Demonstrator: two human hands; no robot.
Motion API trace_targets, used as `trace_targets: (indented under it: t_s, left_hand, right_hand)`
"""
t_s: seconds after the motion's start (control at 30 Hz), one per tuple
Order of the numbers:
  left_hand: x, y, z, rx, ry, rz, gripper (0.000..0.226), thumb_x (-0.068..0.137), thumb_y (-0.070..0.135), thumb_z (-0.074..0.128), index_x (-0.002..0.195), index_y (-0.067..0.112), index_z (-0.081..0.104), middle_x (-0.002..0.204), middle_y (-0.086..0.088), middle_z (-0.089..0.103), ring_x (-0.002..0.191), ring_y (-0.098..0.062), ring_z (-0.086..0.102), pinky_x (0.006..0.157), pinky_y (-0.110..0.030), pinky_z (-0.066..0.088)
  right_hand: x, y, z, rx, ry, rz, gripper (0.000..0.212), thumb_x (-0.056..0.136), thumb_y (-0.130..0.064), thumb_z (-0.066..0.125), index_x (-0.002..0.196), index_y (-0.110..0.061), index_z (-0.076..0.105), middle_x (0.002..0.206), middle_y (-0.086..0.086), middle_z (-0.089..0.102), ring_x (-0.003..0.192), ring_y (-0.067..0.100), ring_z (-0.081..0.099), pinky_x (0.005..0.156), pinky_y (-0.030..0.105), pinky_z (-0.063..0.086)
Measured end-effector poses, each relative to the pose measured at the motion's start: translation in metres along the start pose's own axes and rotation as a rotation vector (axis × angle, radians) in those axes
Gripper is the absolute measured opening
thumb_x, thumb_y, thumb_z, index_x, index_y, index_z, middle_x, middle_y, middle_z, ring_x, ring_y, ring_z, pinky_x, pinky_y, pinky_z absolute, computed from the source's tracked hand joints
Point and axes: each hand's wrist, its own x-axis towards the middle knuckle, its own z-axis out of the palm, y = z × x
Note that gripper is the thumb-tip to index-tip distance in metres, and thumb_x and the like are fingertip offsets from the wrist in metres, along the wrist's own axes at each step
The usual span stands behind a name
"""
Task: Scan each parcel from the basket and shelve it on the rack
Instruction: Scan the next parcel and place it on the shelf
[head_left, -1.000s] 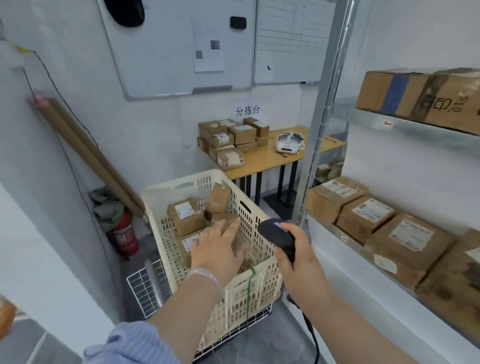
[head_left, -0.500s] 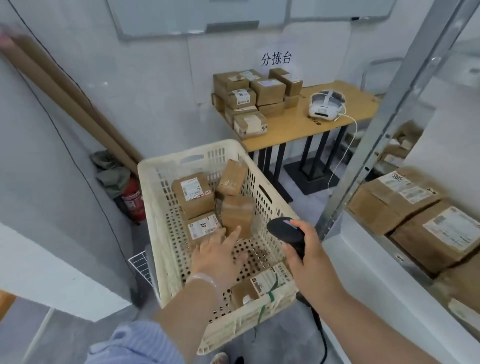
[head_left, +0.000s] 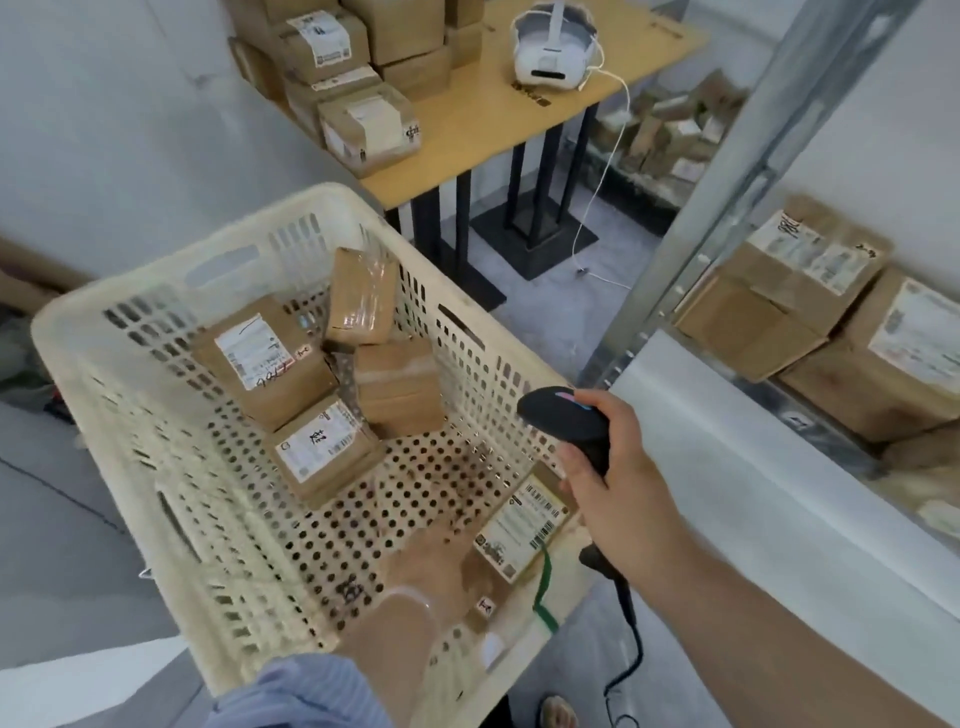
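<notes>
**Left hand low in the parcel basket, right hand holding the scanner**

A head-worn camera looks down into a cream perforated basket (head_left: 130, 291) that fills the middle of the view.

The left hand (head_left: 431, 564) enters from 6 o'clock, at the end of a blue striped sleeve (head_left: 301, 691). It is low inside the basket at its 5 o'clock corner, against the corner parcel (head_left: 519, 525), which lies flat with its barcode label facing up. The hand is blurred, so it is not possible to tell whether the fingers grip the parcel or only touch it.

The right hand (head_left: 618, 467), at 4 o'clock by the basket's right rim, is wrapped tightly round the handle of a black scanner (head_left: 563, 418). The scanner's head points over the basket toward 9 o'clock. Its black cable (head_left: 631, 649) hangs down toward the floor.

Four more parcels are clustered toward the basket's 12 o'clock end:
- Two labelled parcels (head_left: 260, 358) (head_left: 322, 447) lie with their white labels facing up.
- A plain taped parcel (head_left: 397, 387) sits just beside them.
- A tilted parcel (head_left: 361, 296) stands behind that one, near the far wall.

A green strap (head_left: 543, 587) hangs on the basket wall at 5 o'clock.

At 3 o'clock stands the metal rack (head_left: 727, 182), with shelved boxes (head_left: 779, 301) side by side on its shelf. At 12 o'clock a wooden surface (head_left: 467, 130) carries stacked boxes (head_left: 363, 119) and a white device (head_left: 553, 52).
</notes>
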Motion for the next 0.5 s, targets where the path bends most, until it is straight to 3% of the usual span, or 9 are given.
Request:
trace_targets:
  t_s: [0.1, 0.2, 0.37, 0.5]
  left_hand:
    - [0.014, 0.003, 0.008, -0.011, -0.102, 0.034, 0.091, 0.096, 0.039, 0.062, 0.153, 0.049, -0.009, 0.166, 0.003, -0.012, 0.152, -0.031, 0.006, 0.119, -0.052, 0.025]
    - [0.028, 0.008, 0.015, 0.011, -0.15, 0.065, 0.089, 0.096, 0.04, 0.06, 0.154, 0.049, -0.008, 0.166, 0.0, -0.013, 0.152, -0.032, 0.005, 0.119, -0.052, 0.026]
    - [0.045, 0.008, 0.03, 0.063, -0.181, 0.053, 0.095, 0.096, 0.029, 0.061, 0.151, 0.051, -0.013, 0.166, 0.001, -0.01, 0.147, -0.033, 0.021, 0.113, -0.047, 0.038]
    - [0.055, 0.001, 0.041, 0.01, -0.196, 0.054, 0.101, 0.091, 0.041, 0.065, 0.147, 0.056, -0.018, 0.166, 0.002, -0.01, 0.149, -0.035, 0.016, 0.116, -0.051, 0.032]
  right_hand:
    - [0.002, 0.0, -0.001, 0.001, 0.027, 0.016, 0.057, 0.098, -0.028, 0.058, 0.109, -0.077, 0.03, 0.11, -0.011, 0.063, 0.076, 0.0, 0.065, 0.056, 0.017, 0.05]
    - [0.0, 0.0, -0.004, 0.024, 0.046, 0.01, 0.056, 0.098, -0.027, 0.058, 0.109, -0.075, 0.031, 0.105, -0.009, 0.063, 0.076, 0.001, 0.065, 0.058, 0.015, 0.05]
    - [-0.006, 0.004, -0.008, 0.065, 0.072, 0.023, 0.052, 0.098, -0.025, 0.058, 0.112, -0.069, 0.034, 0.098, -0.003, 0.064, 0.072, 0.004, 0.064, 0.059, 0.017, 0.049]
    - [-0.008, 0.006, -0.009, 0.077, 0.11, 0.022, 0.054, 0.098, -0.021, 0.059, 0.112, -0.068, 0.035, 0.095, -0.007, 0.064, 0.067, -0.003, 0.064, 0.058, 0.011, 0.048]
